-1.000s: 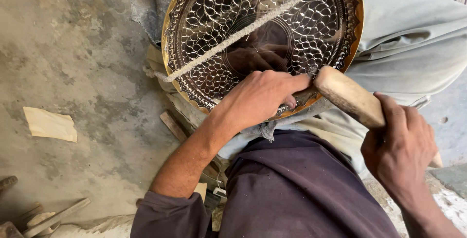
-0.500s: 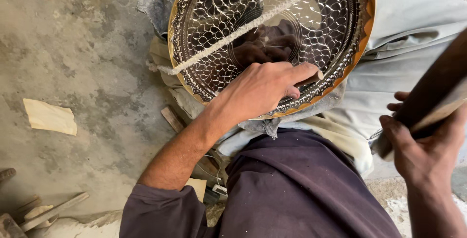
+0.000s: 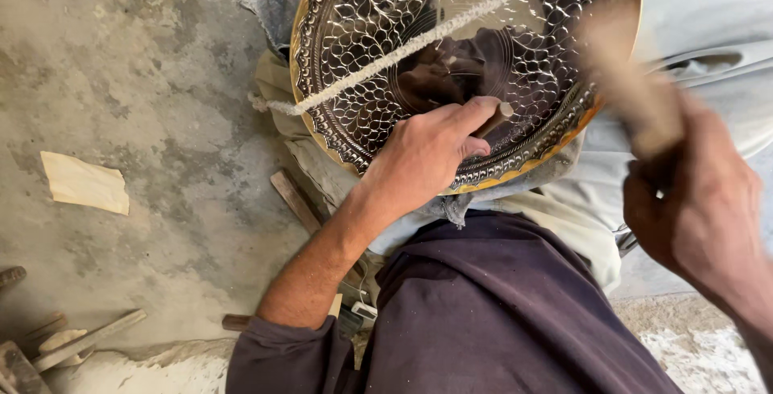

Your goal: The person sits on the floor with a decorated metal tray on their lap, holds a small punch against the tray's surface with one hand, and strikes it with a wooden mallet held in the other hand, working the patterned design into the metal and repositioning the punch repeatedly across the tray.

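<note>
A round brass tray with a dense engraved scale pattern rests on my lap over pale cloth. A rough white cord runs across its face. My left hand lies on the tray's lower rim, fingers closed around a small metal punch whose top end sticks out. My right hand is at the right, gripping a wooden mallet that is blurred with motion above the tray's right edge.
Rough concrete floor lies to the left, with a scrap of paper, wooden sticks beside my leg, and several tools or wood pieces at the bottom left. My dark shirt fills the foreground.
The mallet rested on the punch a second ago, then swung away to the right, and now it sits higher, blurred above the tray's right edge. My left hand and the punch stayed put.
</note>
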The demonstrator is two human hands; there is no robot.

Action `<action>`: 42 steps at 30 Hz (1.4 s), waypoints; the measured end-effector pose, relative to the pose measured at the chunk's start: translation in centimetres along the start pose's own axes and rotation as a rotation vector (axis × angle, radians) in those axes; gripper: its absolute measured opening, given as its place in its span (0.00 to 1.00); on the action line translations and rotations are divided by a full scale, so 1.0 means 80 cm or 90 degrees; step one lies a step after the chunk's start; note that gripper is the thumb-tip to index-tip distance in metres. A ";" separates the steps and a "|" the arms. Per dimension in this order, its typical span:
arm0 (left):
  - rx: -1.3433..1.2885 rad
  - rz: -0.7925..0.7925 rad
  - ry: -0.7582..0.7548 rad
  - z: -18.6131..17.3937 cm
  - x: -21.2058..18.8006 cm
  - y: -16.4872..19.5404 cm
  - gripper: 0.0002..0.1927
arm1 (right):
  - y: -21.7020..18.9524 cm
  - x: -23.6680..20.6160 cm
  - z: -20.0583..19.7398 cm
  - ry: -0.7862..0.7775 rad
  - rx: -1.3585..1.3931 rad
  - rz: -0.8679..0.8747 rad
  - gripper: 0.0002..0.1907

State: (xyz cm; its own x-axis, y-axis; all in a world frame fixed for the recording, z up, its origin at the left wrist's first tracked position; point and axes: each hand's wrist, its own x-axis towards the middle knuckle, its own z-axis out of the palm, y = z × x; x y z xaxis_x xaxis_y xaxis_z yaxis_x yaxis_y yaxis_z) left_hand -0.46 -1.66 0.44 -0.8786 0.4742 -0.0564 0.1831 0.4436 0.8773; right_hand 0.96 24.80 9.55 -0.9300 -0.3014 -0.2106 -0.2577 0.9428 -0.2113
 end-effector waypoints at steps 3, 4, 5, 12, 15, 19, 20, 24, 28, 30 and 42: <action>-0.019 -0.039 0.050 0.003 -0.010 0.002 0.21 | -0.004 0.008 -0.021 -0.017 0.101 0.035 0.25; -0.031 -0.055 0.069 0.003 -0.014 0.002 0.22 | -0.009 0.011 -0.025 -0.018 0.091 0.035 0.24; -0.015 -0.062 0.071 0.002 -0.016 0.002 0.21 | -0.013 0.015 -0.029 -0.019 0.082 0.034 0.24; -0.001 -0.066 0.073 0.003 -0.018 0.005 0.20 | -0.019 0.020 -0.038 0.020 -0.088 -0.067 0.28; 0.006 -0.063 0.061 -0.002 -0.018 0.002 0.20 | -0.005 0.010 -0.024 0.062 -0.106 -0.106 0.28; 0.016 0.028 0.059 -0.008 -0.016 -0.006 0.21 | 0.023 0.001 -0.007 0.041 -0.113 -0.082 0.27; 0.013 0.021 0.044 -0.007 -0.015 -0.007 0.20 | 0.027 -0.002 -0.004 0.030 -0.065 -0.071 0.28; 0.032 0.010 -0.016 -0.009 -0.012 -0.008 0.19 | 0.023 -0.014 0.004 0.016 0.350 0.034 0.33; 0.057 0.042 -0.019 -0.014 -0.014 -0.006 0.22 | 0.012 -0.010 0.003 -0.154 -0.094 0.019 0.34; 0.061 0.008 -0.008 -0.011 -0.015 -0.004 0.19 | 0.006 -0.002 -0.001 -0.028 0.168 -0.017 0.33; 0.021 -0.164 0.400 0.026 -0.059 0.032 0.13 | -0.064 0.087 -0.052 -0.019 -0.181 -0.199 0.32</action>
State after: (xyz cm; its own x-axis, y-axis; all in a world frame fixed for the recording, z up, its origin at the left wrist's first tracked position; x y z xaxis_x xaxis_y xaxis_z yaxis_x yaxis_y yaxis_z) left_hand 5.03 -1.18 1.97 -0.9836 -0.1769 0.0353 -0.0612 0.5114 0.8572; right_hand -5.28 18.47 13.13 -0.7884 -0.5794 -0.2066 -0.5923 0.8057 0.0007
